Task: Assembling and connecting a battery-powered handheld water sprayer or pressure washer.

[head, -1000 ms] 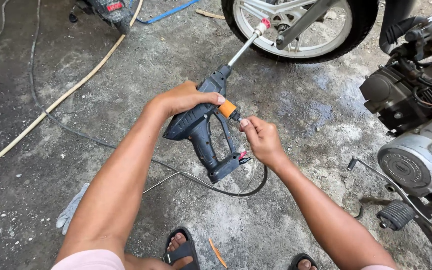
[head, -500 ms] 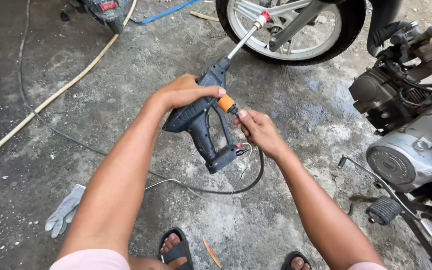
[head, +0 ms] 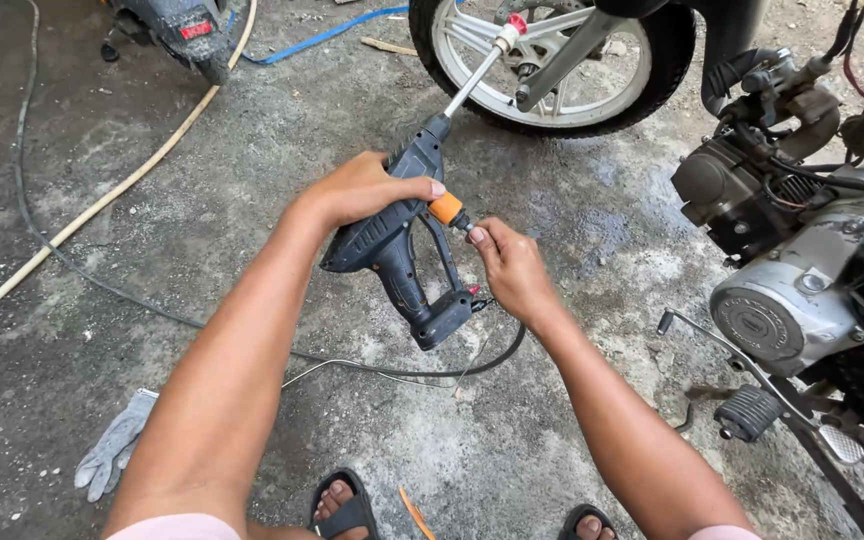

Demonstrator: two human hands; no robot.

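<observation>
Above the damp concrete floor (head: 252, 180), the left hand (head: 367, 188) is wrapped over the top of a dark grey pistol-shaped plastic spray gun (head: 397, 235), fingers curled shut around its body. The right hand (head: 514, 268) pinches closed on the small metal fitting just behind the gun's orange collar (head: 446, 209), where a thin black hose (head: 422, 370) loops down from near the grip's base and trails across the floor.

From the gun's nose a slim silver metal lance (head: 472, 72) with a red tip points up toward the spoked silver front wheel (head: 552, 60) of a motorcycle. To the right stands the bike's grey engine block (head: 802, 300), with a black footpeg (head: 747, 412) near the right forearm.

Judging from this grip, the weak point is the fitting: if it sits crooked or only half home, it could leak or pop loose under pressure and whip the hose. The left fingertips lie close to the collar and could get nipped. The hose loop lies near the sandalled feet (head: 347, 515), a likely snag. A grey work glove (head: 117, 455) lies unused on the floor, and the wet patches look slippery.
</observation>
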